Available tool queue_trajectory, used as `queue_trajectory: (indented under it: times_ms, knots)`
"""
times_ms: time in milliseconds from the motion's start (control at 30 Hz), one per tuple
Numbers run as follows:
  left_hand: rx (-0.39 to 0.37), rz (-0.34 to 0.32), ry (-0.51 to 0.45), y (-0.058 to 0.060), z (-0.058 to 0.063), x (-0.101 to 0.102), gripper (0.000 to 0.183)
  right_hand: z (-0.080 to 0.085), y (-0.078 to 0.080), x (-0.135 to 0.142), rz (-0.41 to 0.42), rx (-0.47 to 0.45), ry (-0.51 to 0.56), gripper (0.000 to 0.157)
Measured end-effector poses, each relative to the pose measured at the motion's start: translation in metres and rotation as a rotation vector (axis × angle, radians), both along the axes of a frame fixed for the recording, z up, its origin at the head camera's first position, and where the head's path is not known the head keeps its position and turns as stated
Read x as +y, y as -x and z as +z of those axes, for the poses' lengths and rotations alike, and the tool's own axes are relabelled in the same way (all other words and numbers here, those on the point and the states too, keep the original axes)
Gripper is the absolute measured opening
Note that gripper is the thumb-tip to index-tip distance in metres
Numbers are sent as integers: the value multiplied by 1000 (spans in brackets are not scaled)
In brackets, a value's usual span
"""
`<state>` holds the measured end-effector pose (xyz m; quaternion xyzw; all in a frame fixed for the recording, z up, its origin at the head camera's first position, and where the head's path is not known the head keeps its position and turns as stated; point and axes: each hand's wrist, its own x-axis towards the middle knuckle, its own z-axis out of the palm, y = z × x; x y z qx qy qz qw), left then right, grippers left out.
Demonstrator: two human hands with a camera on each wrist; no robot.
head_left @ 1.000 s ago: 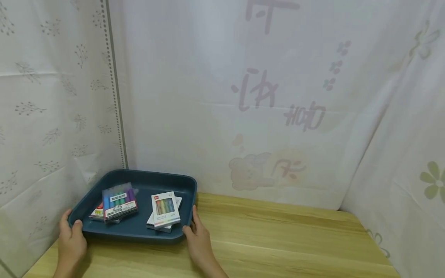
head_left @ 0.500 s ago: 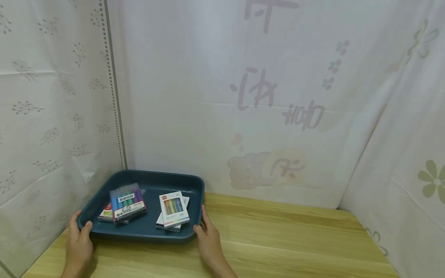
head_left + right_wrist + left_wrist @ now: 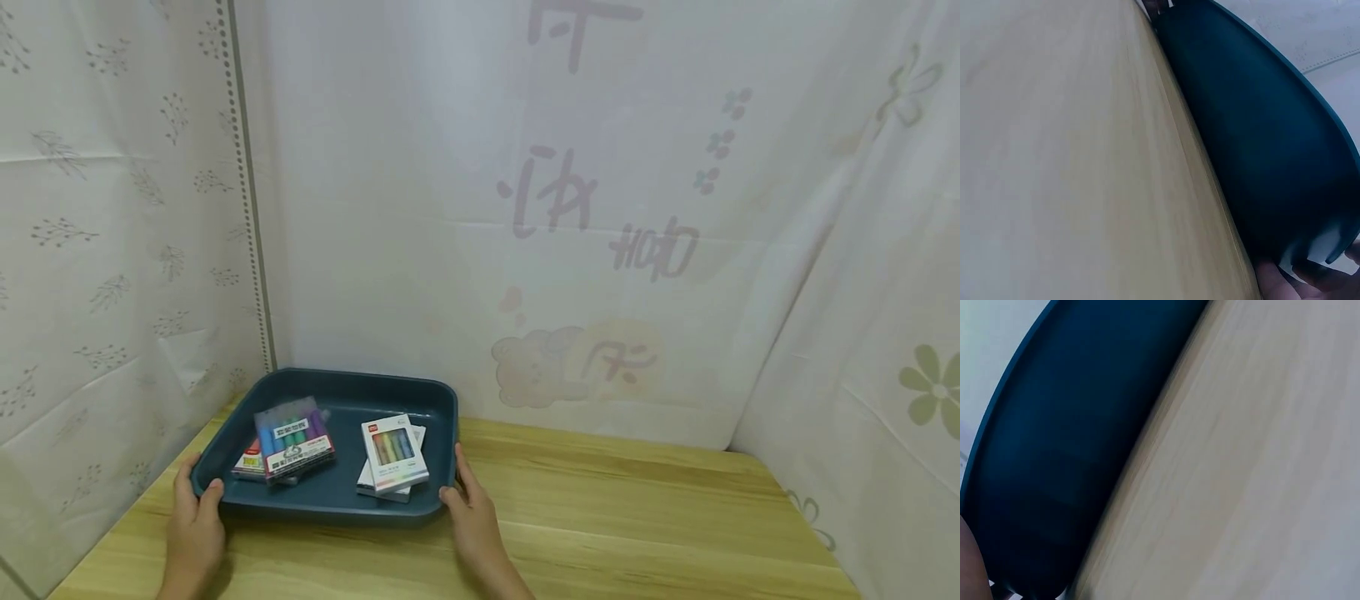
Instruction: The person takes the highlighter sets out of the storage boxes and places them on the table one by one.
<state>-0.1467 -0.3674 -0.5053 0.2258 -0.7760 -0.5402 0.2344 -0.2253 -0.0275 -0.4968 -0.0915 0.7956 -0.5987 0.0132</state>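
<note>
A dark blue tray (image 3: 341, 421) sits at the table's left side. My left hand (image 3: 193, 529) grips its front left corner, thumb over the rim. My right hand (image 3: 476, 521) holds the front right corner the same way; its fingers (image 3: 1322, 278) curl under the tray's end in the right wrist view. Inside lies a clear pack of coloured markers (image 3: 296, 437) on top of a red-and-white pack (image 3: 251, 461). To its right, a white box with a window showing coloured sticks (image 3: 395, 454) lies crosswise on another white box (image 3: 365, 482). The tray's outer wall (image 3: 1072, 437) fills much of the left wrist view.
The wooden table (image 3: 622, 517) extends to the right of the tray. A patterned white curtain (image 3: 135, 250) hangs at the left, another curtain (image 3: 390, 208) stands close behind the tray, and a third (image 3: 862, 333) is on the right.
Both hands have moved the tray steadily to the right along the table, away from the left curtain. The packs and boxes have travelled with it, keeping their places inside.
</note>
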Motion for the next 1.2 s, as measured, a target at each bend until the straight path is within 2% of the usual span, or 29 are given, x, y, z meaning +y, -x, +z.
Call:
queue_trajectory:
  times_ms: [300, 567, 667, 967, 1200]
  knots:
    - [-1, -64, -20, -1, 2, -3, 60, 0, -1, 0, -11, -13, -8, 66]
    - [-1, -97, 37, -3, 1, -9, 61, -1, 0, -2, 6, 2, 16, 66]
    - [-10, -112, 32, -3, 1, -12, 62, -1, -1, -3, 11, 0, 18, 65]
    - [-1, -122, 18, -1, 3, -12, 62, -2, 1, -3, 8, -7, 40, 65]
    - [-4, -134, 62, 2, 2, -14, 62, -3, 2, -2, 13, -14, 44, 64]
